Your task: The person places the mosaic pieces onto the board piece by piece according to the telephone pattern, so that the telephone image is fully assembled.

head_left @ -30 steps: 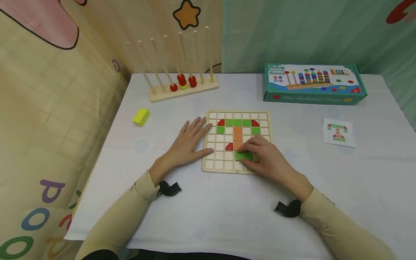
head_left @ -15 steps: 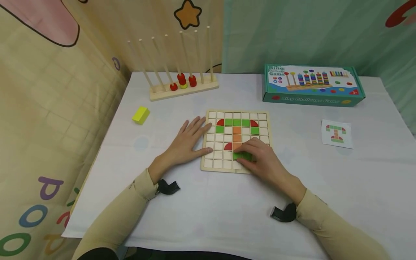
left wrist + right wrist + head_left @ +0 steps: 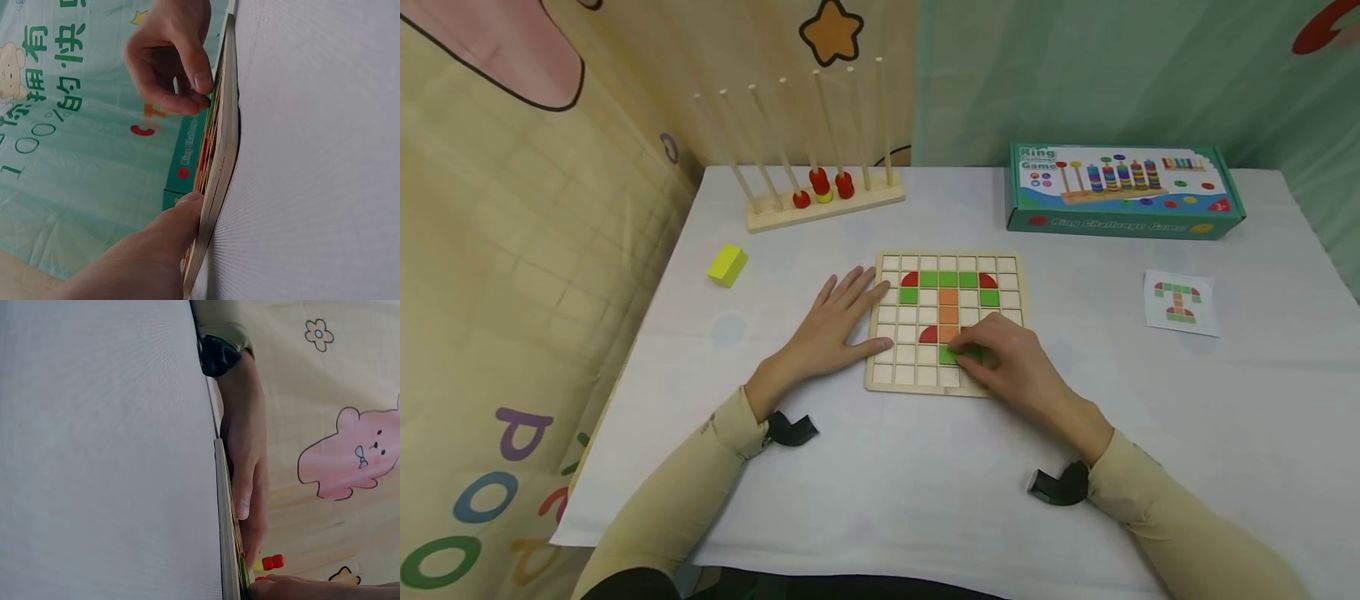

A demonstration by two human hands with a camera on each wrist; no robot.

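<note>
A wooden grid board point(image 3: 904, 379) lies on the table with green, orange and red tiles in its cells. My left hand point(image 3: 822, 340) rests flat at the board's left edge, fingers spread, its thumb point(image 3: 187, 201) over the rim. At the lower right of the board, my right hand point(image 3: 1018, 362) is curled, thumb and forefinger pinching at a green square tile point(image 3: 973, 352). Another green tile point(image 3: 947, 356) sits just left of it, and an orange tile point(image 3: 949, 334) lies above that. The right hand covers several cells of the board.
A peg stand point(image 3: 823, 215) with red and yellow rings stands at the back left, and a yellow block point(image 3: 727, 266) lies before it. At the back right is a green game box point(image 3: 1123, 225). A small pattern card point(image 3: 1182, 321) lies right of the board.
The right thumb and forefinger have drawn closer together over the green tiles, and the left green tile shows more. The left hand stays at the board's edge.
</note>
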